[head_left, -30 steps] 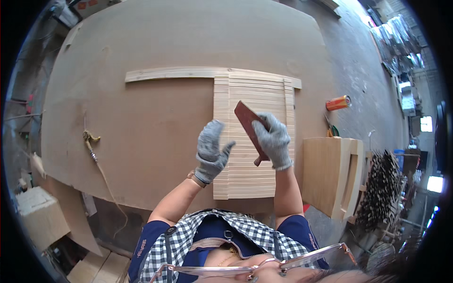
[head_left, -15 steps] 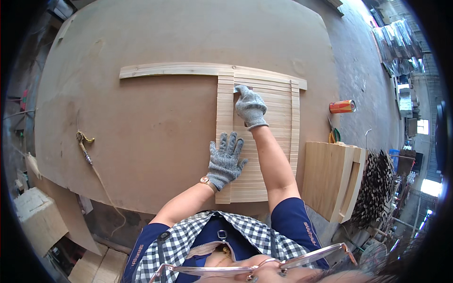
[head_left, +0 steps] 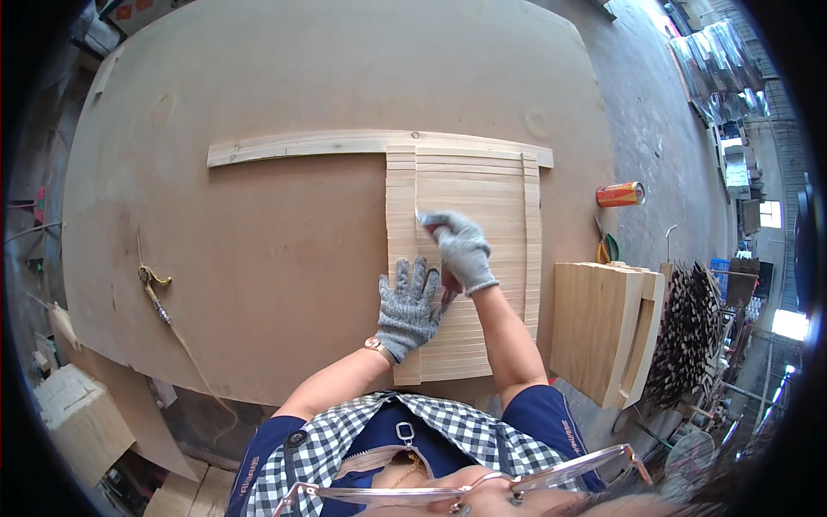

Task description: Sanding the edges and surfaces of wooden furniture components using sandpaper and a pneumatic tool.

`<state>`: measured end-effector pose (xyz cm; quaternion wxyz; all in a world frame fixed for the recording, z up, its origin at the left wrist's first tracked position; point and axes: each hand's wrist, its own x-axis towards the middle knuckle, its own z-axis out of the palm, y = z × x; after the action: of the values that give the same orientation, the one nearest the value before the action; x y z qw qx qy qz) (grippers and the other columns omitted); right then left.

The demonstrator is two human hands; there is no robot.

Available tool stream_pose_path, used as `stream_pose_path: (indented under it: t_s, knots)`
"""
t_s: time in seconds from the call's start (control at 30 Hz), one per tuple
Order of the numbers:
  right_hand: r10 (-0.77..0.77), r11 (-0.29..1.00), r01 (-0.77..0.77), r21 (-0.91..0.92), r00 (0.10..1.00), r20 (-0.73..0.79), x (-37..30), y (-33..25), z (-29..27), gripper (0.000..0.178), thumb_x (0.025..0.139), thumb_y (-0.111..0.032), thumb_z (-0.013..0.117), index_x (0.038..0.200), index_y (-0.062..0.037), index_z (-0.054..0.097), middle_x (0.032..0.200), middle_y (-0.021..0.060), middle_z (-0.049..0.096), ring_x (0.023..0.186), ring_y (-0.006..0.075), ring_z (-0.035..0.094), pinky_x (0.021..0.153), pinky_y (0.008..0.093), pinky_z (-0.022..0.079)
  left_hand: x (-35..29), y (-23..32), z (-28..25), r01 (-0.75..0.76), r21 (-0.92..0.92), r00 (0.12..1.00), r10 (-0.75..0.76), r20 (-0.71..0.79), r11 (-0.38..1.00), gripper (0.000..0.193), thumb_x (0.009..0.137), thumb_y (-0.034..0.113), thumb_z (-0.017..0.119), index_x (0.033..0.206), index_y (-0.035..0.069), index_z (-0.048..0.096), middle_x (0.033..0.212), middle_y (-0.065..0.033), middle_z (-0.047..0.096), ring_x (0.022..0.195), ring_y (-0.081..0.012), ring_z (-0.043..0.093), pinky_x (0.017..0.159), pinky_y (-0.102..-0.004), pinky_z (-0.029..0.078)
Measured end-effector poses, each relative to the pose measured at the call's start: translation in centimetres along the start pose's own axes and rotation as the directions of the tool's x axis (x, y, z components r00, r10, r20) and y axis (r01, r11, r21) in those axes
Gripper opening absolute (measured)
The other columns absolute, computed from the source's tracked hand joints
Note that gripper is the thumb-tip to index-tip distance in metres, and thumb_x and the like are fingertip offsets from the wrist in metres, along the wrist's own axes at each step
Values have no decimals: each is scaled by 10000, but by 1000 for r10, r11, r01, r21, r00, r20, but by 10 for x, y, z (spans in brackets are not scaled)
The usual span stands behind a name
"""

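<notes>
A panel of narrow pale wooden strips (head_left: 469,185), laid side by side, lies on the big board. A stepped line runs along its left and right sides. My gloved left hand (head_left: 408,302) lies flat on the strips' left part, fingers outstretched. Just up and right of it, my gloved right hand (head_left: 462,250) is closed round a bladed hand tool (head_left: 448,289) with a dark reddish handle. Its metal tip meets the left stepped line; the fingers hide much of it, so its exact kind is unclear. A long wooden batten (head_left: 297,146) sits against the strips' far ends.
An air blow gun (head_left: 155,280) with a hose lies at left on the board (head_left: 284,77). To the right are an orange can (head_left: 620,195), scissors (head_left: 606,244) with green and orange handles, a stack of wooden pieces (head_left: 594,327) and bundled dark sticks (head_left: 696,336).
My right hand has come nearer along the left stepped line with the bladed tool, from the far end to about mid-panel. My left hand stays flat on the strips.
</notes>
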<state>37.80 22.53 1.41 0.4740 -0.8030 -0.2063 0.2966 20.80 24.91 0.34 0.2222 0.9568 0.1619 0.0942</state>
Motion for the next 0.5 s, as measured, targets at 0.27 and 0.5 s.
stream_pose_path:
  t_s: [0.27, 0.5]
  knots:
    - [-75, 887, -31, -461, 975, -211, 66, -43, -15, 223, 828, -158, 551, 1015, -80, 643, 942, 179, 658, 913, 380, 605, 803, 453, 476, 21, -20, -9, 103, -408, 965, -190, -180, 907, 798, 831, 333, 660, 1444, 14, 261, 1512, -213, 204, 1410, -360, 178, 1106, -494, 231]
    - [32, 999, -34, -21, 996, -83, 60, -13, -9, 301, 810, -134, 578, 1092, -73, 667, 943, 132, 682, 853, 234, 641, 781, 326, 497, 91, -71, 6, 371, -720, 908, -392, 149, 586, 903, 846, 288, 643, 1476, 15, 57, 1536, -197, 122, 1411, -337, 172, 1143, -370, 186]
